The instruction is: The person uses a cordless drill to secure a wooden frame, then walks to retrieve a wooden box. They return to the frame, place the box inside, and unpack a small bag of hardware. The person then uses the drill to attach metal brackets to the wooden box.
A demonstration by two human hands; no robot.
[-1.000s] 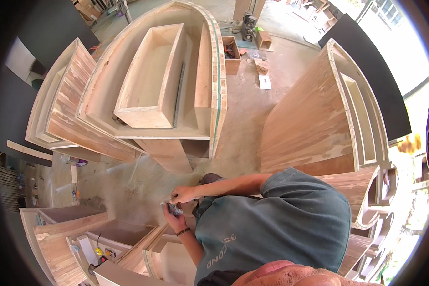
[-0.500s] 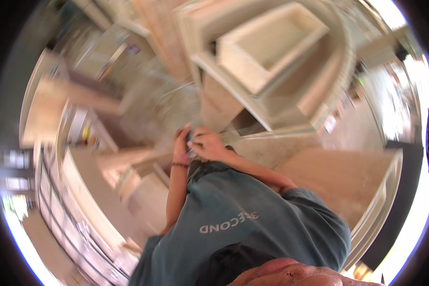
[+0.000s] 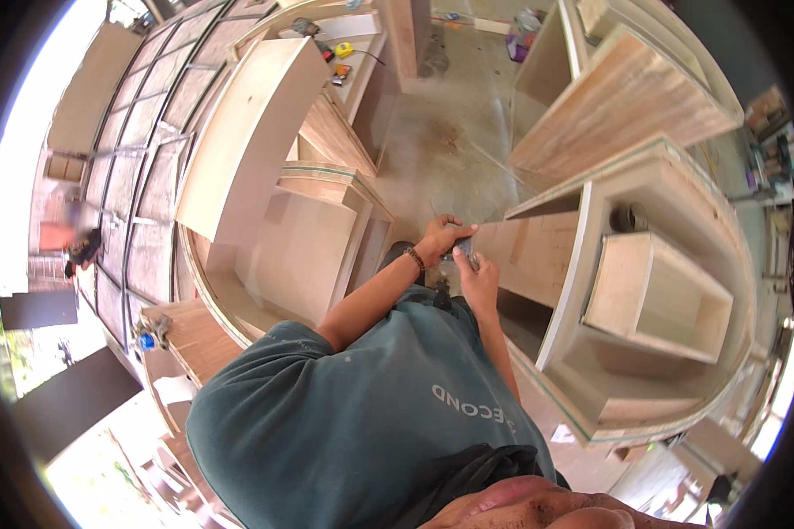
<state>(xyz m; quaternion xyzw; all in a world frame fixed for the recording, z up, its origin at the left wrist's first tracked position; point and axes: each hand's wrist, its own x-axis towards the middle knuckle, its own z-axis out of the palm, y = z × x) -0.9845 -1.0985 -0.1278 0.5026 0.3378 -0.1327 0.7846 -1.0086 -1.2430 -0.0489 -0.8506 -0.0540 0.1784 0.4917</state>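
Note:
In front of my waist, my left hand (image 3: 444, 240), with a dark beaded bracelet at the wrist, is closed on a small grey object (image 3: 459, 249). My right hand (image 3: 478, 280) grips the same object from the other side, its thumb against it. Fingers cover most of the object, so its kind cannot be made out. Nearest to my right hand stands a curved wooden cabinet (image 3: 582, 401) with an open wooden box (image 3: 719, 304) inside it.
Another curved cabinet (image 3: 278, 256) stands on my left, a pale wooden box (image 3: 256, 115) on it. A yellow tape measure (image 3: 343, 50) and a power tool (image 3: 306, 27) lie on the far unit. Concrete floor (image 3: 450, 132) runs between the cabinets. Another person (image 3: 85, 247) is far left.
My view has swung round: the cabinet with the open box has shifted from the top to the right. Both hands have stayed together on the small grey object.

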